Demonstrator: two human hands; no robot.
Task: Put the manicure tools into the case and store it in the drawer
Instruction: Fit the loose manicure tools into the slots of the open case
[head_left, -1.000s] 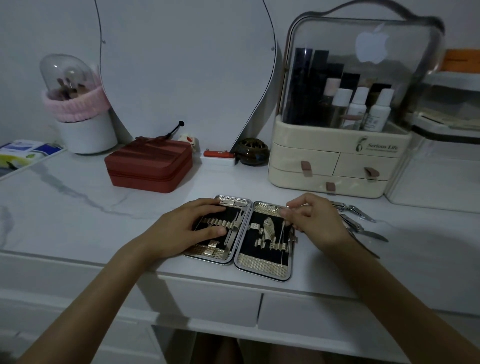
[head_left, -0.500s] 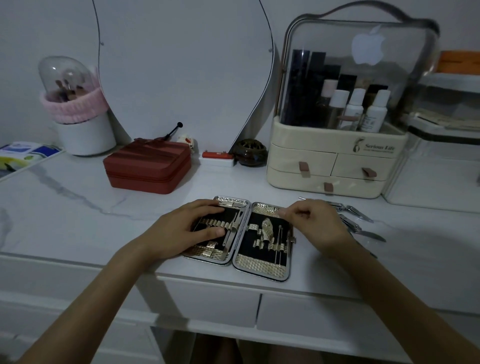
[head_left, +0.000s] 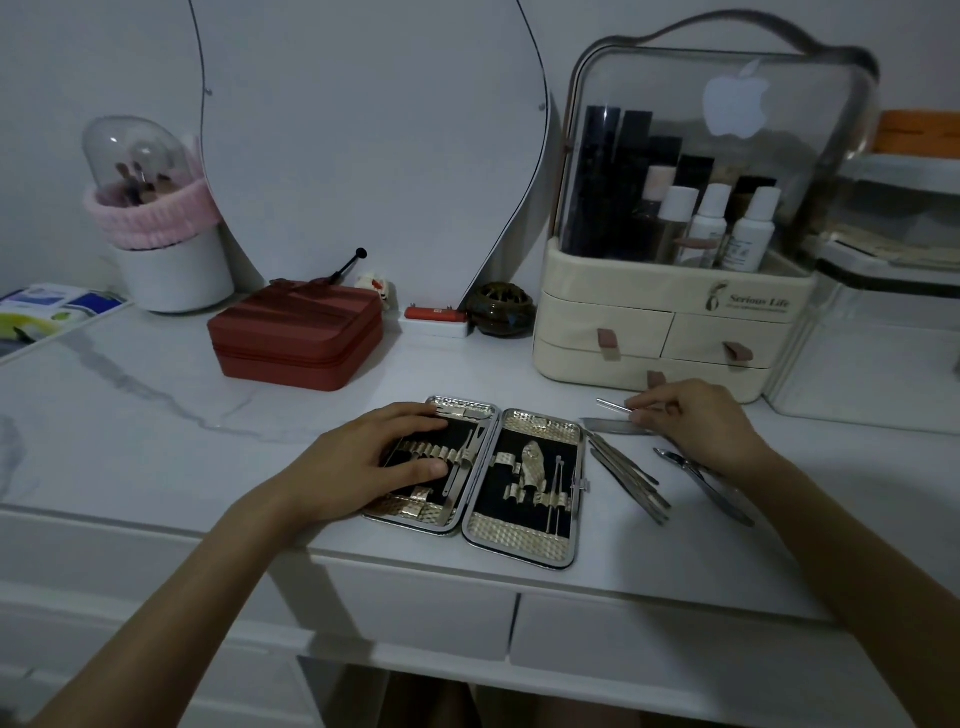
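Note:
The gold manicure case (head_left: 519, 540) lies open flat near the front edge of the white table, with a few metal tools held in its black lining. My left hand (head_left: 363, 467) rests flat on the case's left half, pinning it down. To the right of the case my right hand (head_left: 696, 421) pinches a thin metal tool (head_left: 613, 405) just above the tabletop. Under it lies a nail file (head_left: 608, 425). Several loose tools (head_left: 631, 478) and a pair of nippers (head_left: 711, 486) lie on the table beside the case.
A red zip box (head_left: 296, 332) sits behind the case. A cream cosmetics organiser (head_left: 670, 332) with small drawers stands at the back right, close behind my right hand. The mirror (head_left: 363, 130), a brush pot (head_left: 171, 270) and two desk drawers (head_left: 649, 644) below the edge are in view.
My right hand has left the case's right half and moved right to the loose tools, where it has pinched a thin tool. My left hand stays on the case.

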